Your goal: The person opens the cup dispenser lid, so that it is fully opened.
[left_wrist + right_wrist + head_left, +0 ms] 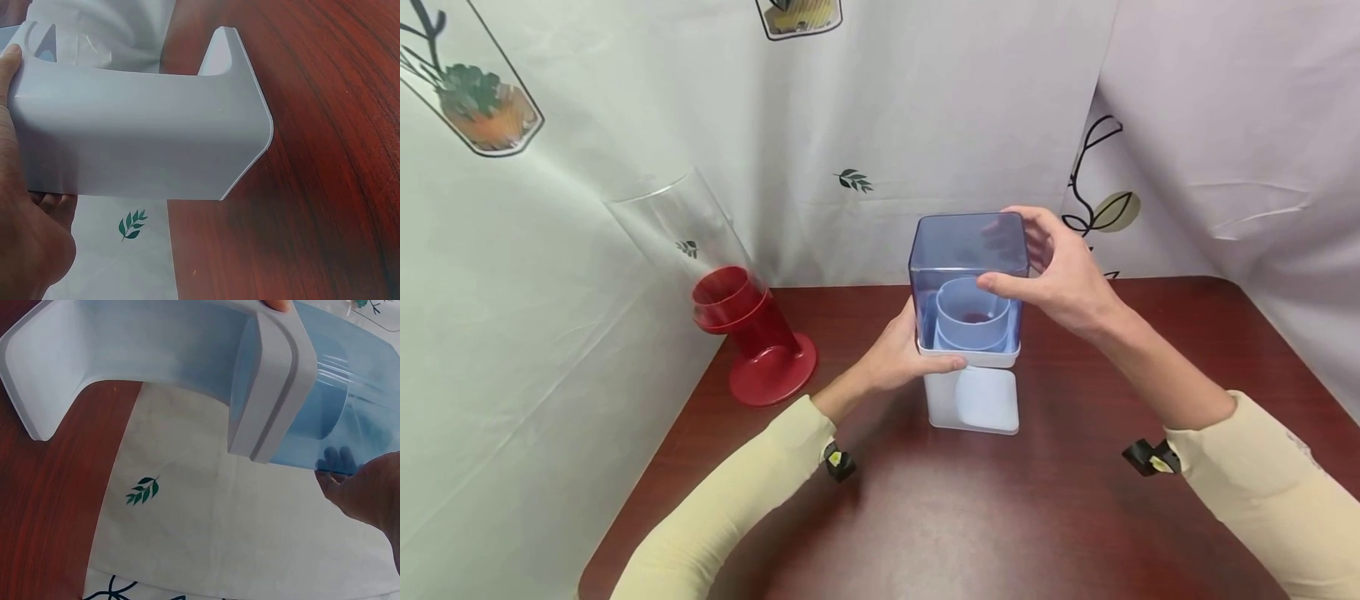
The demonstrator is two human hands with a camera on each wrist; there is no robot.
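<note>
A white stand (973, 404) with a flat foot carries a see-through blue square container (966, 243), and a round collar shows inside it. My left hand (891, 354) grips the stand just under its top rim, thumb at the front. In the left wrist view, that hand (31, 231) is partly cut off by the frame edge. My right hand (1063, 271) holds the container's right side, with the thumb across its front. Through the blue wall (369, 369), the right wrist view shows some fingertips of the right hand (369, 494).
Towards the back left stands a red round base (775, 367) topped by a clear open cylinder (677, 217). The brown wooden table (895, 533) meets hanging white cloth (880, 100) with plant prints at the back and sides.
</note>
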